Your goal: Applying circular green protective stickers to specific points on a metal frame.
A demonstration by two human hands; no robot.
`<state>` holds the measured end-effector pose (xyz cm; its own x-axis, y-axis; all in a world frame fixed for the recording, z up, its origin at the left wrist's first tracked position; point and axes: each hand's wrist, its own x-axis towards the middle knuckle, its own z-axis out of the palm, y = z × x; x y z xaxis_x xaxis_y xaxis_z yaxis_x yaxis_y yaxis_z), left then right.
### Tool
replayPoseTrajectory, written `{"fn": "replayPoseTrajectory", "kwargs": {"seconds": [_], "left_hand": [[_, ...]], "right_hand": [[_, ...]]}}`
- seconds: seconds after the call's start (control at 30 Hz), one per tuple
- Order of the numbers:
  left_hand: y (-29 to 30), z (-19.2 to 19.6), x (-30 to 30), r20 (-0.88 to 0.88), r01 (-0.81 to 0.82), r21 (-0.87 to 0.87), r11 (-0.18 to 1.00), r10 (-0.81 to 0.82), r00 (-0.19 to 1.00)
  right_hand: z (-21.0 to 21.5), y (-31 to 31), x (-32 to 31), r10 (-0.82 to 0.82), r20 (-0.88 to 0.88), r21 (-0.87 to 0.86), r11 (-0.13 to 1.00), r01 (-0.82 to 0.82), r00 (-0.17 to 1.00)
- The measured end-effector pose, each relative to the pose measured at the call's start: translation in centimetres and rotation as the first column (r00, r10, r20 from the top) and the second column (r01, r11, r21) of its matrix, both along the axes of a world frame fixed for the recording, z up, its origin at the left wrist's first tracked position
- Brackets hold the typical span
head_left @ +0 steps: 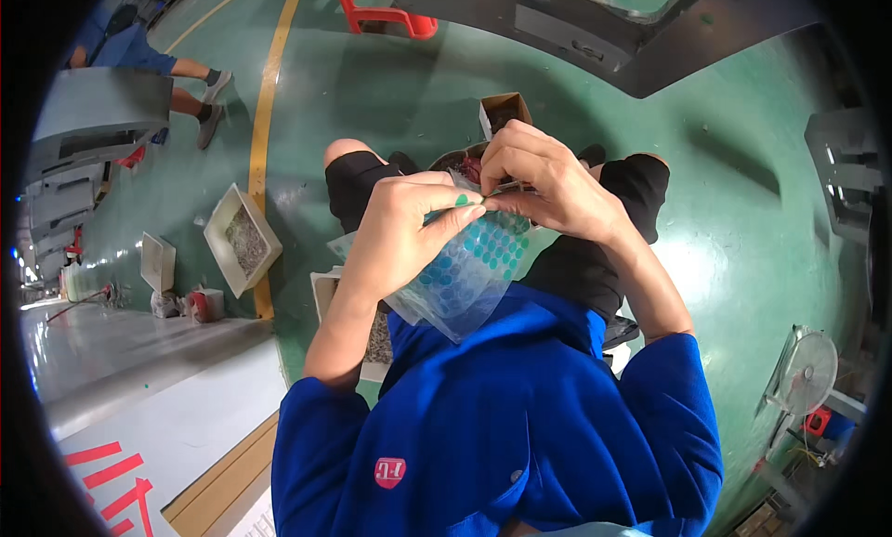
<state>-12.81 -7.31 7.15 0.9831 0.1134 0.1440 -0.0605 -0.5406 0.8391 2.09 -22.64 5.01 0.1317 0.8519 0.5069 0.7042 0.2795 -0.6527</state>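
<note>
My left hand point(409, 223) and my right hand point(550, 182) meet over my lap with fingertips pinched together. What lies in the pinch is too small to make out. A green round sticker point(462, 200) shows on my left index finger. Below the fingers, a sheet of green and blue-green round stickers point(499, 243) rests across my thighs, with clear plastic film point(455, 316) spreading toward my shirt. My left hand covers part of the sheet.
Between my knees stand an open cardboard box point(505, 111) and a partly hidden container. Off-white bins point(269, 249) stand on the green floor at left. A large dark panel point(595, 45) juts in ahead, beside a red stool point(395, 19). A fan point(806, 373) stands right; another person's legs point(206, 110) show far left.
</note>
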Motion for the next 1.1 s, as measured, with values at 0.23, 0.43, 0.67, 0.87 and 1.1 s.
{"fn": "replayPoseTrajectory", "kwargs": {"seconds": [0.23, 0.43, 0.67, 0.87, 1.1], "left_hand": [[0.3, 1.5, 0.7, 0.033, 0.034, 0.118, 0.992, -0.038, 0.999], [-0.7, 4.1, 2.1, 0.075, 0.072, 0.137, 0.988, -0.083, 0.994], [-2.1, 5.4, 4.1, 0.088, 0.077, 0.138, 0.987, -0.089, 0.992], [-2.3, 5.3, 6.1, 0.170, 0.101, 0.080, 0.992, -0.113, 0.979], [0.0, 4.6, 9.6, 0.011, 0.094, -0.305, 0.948, -0.096, 0.995]], "right_hand": [[1.2, -0.6, 0.0, -0.077, 0.054, 0.021, 0.997, 0.076, 0.996], [1.8, -1.8, 0.4, -0.218, 0.155, 0.297, 0.941, 0.165, 0.963], [3.8, -3.5, 2.2, -0.223, 0.097, 0.238, 0.952, 0.195, 0.970], [4.5, -4.3, 3.2, -0.273, 0.055, 0.276, 0.929, 0.248, 0.960], [5.2, -6.2, 5.3, -0.503, -0.087, 0.327, 0.801, 0.502, 0.860]]}}
